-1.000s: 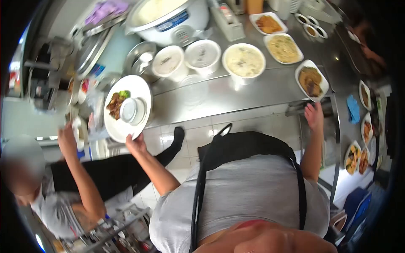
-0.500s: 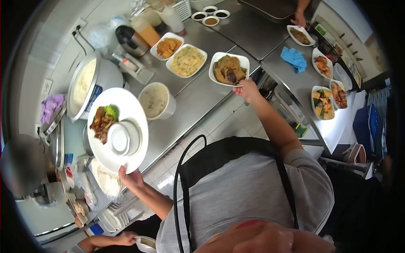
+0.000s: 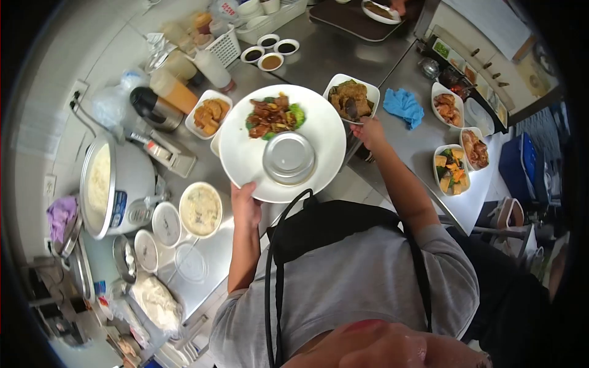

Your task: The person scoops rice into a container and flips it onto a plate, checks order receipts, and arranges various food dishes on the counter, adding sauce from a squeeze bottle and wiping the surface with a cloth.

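My left hand (image 3: 245, 205) grips the near rim of a round white plate (image 3: 236, 162), holding it above the counter. Glossy brown food with broccoli (image 3: 275, 118) lies on the plate's far side, and an upside-down metal cup (image 3: 288, 156) stands near its middle. My right hand (image 3: 370, 133) has its fingers closed at the near edge of a square white bowl (image 3: 336, 81) of brown stewed food. A dark spoon-like shape rests in that food. The plate comes up close to the bowl's left side and hides most of another dish beneath.
Left stand a large rice pot (image 3: 132, 175), a tub of white food (image 3: 200, 210) and a thermos (image 3: 150, 107). Sauce dishes (image 3: 270, 61) sit at the back. Rightward are a blue cloth (image 3: 403, 108) and filled bowls (image 3: 451, 168). Another person's hand (image 3: 398, 7) touches a dish.
My left hand has brought the plate rightward and up, beside the square bowl. My right hand stays at the bowl. The other person's dish has moved left over the brown tray.
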The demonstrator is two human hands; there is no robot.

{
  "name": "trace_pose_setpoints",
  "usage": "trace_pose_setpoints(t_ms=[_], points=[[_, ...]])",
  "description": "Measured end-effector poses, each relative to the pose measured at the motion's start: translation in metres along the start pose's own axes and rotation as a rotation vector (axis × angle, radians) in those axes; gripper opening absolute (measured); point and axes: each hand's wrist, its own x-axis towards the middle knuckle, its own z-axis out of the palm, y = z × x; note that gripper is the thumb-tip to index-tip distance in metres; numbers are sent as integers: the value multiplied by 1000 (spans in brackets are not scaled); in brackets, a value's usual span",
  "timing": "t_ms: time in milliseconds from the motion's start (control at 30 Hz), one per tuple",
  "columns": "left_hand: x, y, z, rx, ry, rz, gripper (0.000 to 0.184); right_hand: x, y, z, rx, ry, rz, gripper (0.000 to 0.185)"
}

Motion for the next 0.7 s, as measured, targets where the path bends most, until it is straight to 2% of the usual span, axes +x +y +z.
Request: trace_pose_setpoints(t_ms=[133,233,333,433,533,567,667,700], points=[[50,-21,22,68,-180,-79,46,22,-20,-6,84,134,-32,24],[71,-28,46,17,-195,-135,44,44,-31,-17,38,176,-55,24],[90,-37,61,8,-161,-209,42,63,-45,-26,51,204,14,22],[111,-62,72,-18,-64,-181,43,78,-62,-35,-41,104,8,16],[119,-73,83,-37,-29,-139,42,92,-74,-39,-84,1,125,14],[120,-76,85,-47,-10,-124,42,95,-81,-43,-174,-38,202,19],[124,-85,90,-44,63,-71,43,87,-117,-50,-683,-113,230,30],[122,-86,95,-50,93,-49,44,92,-116,-62,-953,-43,-4,34]])
